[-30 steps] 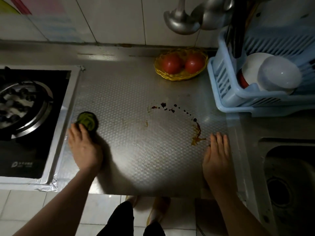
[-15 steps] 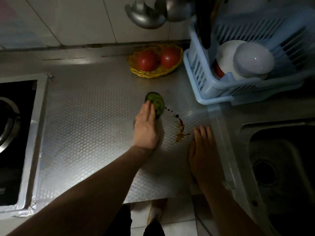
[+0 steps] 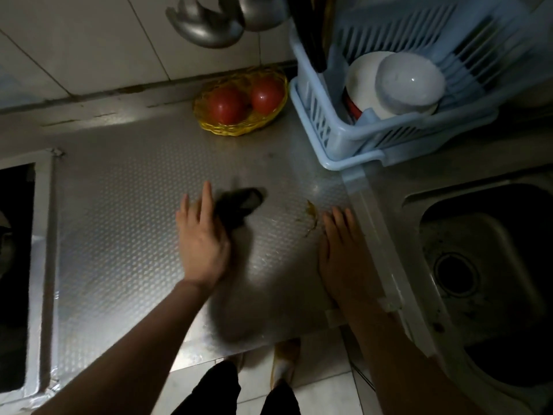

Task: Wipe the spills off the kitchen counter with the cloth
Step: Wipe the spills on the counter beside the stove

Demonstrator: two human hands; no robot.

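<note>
My left hand [image 3: 200,238] presses a small dark green cloth [image 3: 239,205] flat on the textured steel counter [image 3: 119,235]; the cloth is blurred and sticks out past my fingers to the right. A brown-orange spill streak [image 3: 311,214] lies on the counter to the right of the cloth, just beside the fingertips of my right hand [image 3: 341,253]. My right hand rests palm down on the counter near its right edge, fingers together, holding nothing.
A yellow basket [image 3: 239,130] with two tomatoes stands at the back. A light blue dish rack [image 3: 344,139] with white bowls is at the back right. The sink [image 3: 484,265] is on the right, the hob [image 3: 15,265] on the left. Ladles [image 3: 206,28] hang above.
My left hand has slid the cloth from beside the hob across the counter over the dark drops, which no longer show. My right hand has stayed in place.
</note>
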